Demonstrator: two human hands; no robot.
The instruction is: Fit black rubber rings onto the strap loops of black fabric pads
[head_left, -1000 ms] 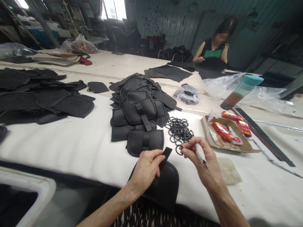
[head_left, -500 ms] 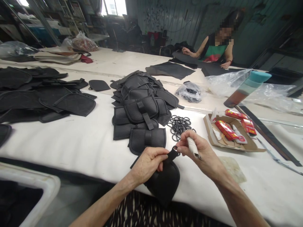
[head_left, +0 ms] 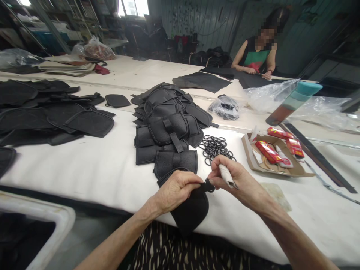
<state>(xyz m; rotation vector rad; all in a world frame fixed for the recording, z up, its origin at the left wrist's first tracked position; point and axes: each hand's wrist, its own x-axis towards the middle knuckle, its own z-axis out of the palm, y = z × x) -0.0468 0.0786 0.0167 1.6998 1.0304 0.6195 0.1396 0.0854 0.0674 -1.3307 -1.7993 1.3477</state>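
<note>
My left hand (head_left: 180, 187) is closed in a pinch on the strap of a black leather piece (head_left: 191, 213), whose stitched body hangs over the table's front edge. At the strap's end is a small black ring (head_left: 208, 185), pinched by the fingertips of my right hand (head_left: 229, 176). A tool wrapped in whitish material (head_left: 227, 175) also sits in my right hand, across the palm side. Loose black rings (head_left: 215, 148) lie in a heap just beyond that hand. Behind my left hand is a pile of black leather pieces with straps (head_left: 168, 129).
At the right stand a cardboard tray (head_left: 249, 157) with red boxes and a tilted bottle with a teal lid (head_left: 294, 103). More black pieces (head_left: 56, 116) are heaped left. A white bin (head_left: 62, 225) is at lower left. Across the table a person (head_left: 255, 60) handles dark sheets.
The ring and strap end have tilted down between my fingertips, and my hands have drawn slightly closer. The hanging piece has shifted a little left. The other person's hands have come together.
</note>
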